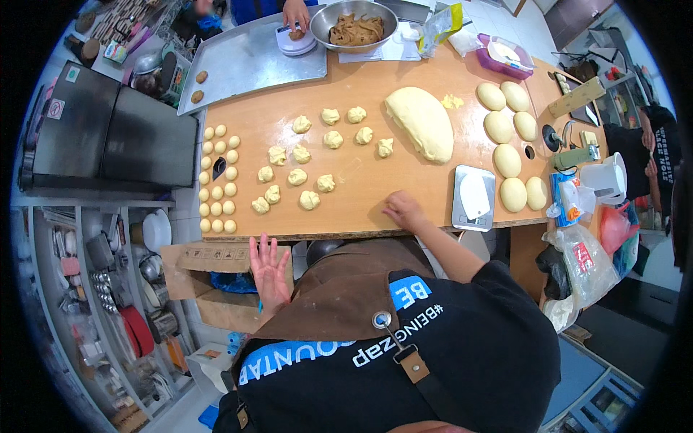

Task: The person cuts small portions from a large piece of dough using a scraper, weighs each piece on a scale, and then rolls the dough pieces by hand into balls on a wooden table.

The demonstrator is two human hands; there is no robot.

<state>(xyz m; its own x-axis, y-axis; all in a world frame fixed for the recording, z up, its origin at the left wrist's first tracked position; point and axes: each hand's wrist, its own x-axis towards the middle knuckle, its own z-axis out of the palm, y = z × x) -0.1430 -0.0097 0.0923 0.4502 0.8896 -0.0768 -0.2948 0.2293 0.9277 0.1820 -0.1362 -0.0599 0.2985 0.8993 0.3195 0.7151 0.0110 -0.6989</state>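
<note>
My left hand (270,274) is raised just off the table's near edge, its fingers spread and nothing in it. On the wooden table (361,209), near that same edge, rests my right hand (403,211) with fingers curled in; anything under them is hidden. Ahead of my hands lie several rough dough pieces (310,200), loosely scattered. A large slab of pale yellow dough (422,123) sits beyond my right hand. Right of that hand is a kitchen scale (473,196) with a white scraper-like piece (474,193) on it.
Rows of small smooth dough balls (218,193) line the left edge; large dough balls (507,160) stand right. Across the table, a person's hand (295,16) touches a brown lump on a white scale (294,43), between a metal tray (253,61) and a bowl of brown filling (354,30).
</note>
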